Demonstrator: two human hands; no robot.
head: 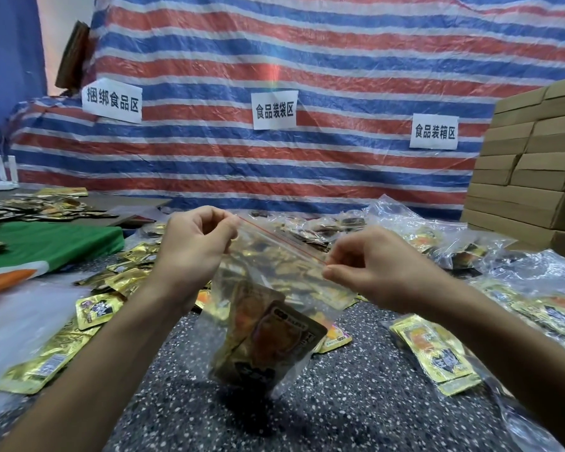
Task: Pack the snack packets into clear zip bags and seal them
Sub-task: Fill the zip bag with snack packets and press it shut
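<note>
A clear zip bag [274, 275] with a red seal line hangs above the speckled floor, centre of view. Inside it, near the bottom, sit gold and brown snack packets [271, 340]. My left hand [193, 246] pinches the bag's top edge at its left end. My right hand [369, 265] pinches the same top strip at its right end. The seal strip runs taut and slanted between the two hands. Whether the strip is pressed closed along its length is not clear.
Loose gold snack packets [434, 350] lie scattered on the speckled floor [356, 402] to both sides. Filled clear bags [437, 236] pile up at the right. Stacked cardboard boxes [532, 164] stand far right. A green cloth [49, 243] lies left. A striped tarp [274, 60] with paper labels hangs behind.
</note>
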